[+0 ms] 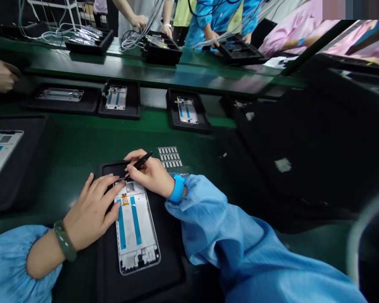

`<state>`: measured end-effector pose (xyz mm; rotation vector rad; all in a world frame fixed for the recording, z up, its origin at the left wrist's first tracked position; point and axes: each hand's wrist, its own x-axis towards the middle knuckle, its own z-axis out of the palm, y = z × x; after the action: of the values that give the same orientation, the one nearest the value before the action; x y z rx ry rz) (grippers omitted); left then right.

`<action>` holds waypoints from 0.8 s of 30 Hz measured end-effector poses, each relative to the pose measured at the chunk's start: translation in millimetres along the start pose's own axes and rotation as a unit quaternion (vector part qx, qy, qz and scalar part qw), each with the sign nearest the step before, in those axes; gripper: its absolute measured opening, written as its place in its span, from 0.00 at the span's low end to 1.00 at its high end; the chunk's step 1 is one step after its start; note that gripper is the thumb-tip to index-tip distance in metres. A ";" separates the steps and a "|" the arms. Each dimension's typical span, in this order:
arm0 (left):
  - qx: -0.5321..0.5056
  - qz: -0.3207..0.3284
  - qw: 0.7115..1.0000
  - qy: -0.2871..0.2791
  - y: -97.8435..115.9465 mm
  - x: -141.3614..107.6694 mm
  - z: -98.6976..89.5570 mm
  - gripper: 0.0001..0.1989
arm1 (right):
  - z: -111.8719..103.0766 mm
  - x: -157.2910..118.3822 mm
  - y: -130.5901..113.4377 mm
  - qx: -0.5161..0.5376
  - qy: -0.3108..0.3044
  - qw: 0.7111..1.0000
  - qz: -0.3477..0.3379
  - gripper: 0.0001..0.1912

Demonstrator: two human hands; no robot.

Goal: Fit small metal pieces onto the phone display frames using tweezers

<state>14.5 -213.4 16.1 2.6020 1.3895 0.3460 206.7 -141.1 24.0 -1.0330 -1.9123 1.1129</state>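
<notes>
A silver phone frame (149, 229) with two blue strips and a small orange flex cable (125, 200) lies in a black tray (167, 256) before me. My left hand (96, 206) rests flat with fingers spread, its fingertips on the frame's upper left edge. Pinched in my right hand (151, 174) is a slim black pen-like tool (143, 160). Its tip points down at the top edge of the frame, beside my left fingertips, which partly hide that spot. Just beyond my right hand, a sheet of small white labels (170, 156) lies on the green bench.
Another tray (22, 185) with a phone frame stands at my left. Further trays (134, 111) with frames sit on the line ahead. A large black surface (306, 139) fills the right. Across the bench, co-workers' hands (211, 35) handle black trays; one hand (1, 75) reaches in from the left.
</notes>
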 end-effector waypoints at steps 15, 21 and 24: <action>0.007 -0.005 1.000 -0.012 0.7 0.6 0.1 0.22 | -0.1 0.1 -2.0 -0.051 -0.004 0.997 -0.050 0.10; 0.014 0.013 1.000 -0.008 -2.6 -2.9 3.3 0.21 | 3.9 -3.5 -13.6 -0.176 -0.052 0.973 -0.137 0.11; 0.023 0.019 1.000 -0.001 -5.6 -5.3 5.4 0.21 | 5.3 -4.8 -12.2 -0.178 -0.049 0.974 -0.128 0.10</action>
<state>8.7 -214.9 8.8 2.6677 1.3657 0.3202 200.8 -151.1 32.2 -0.8921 -2.3048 0.7009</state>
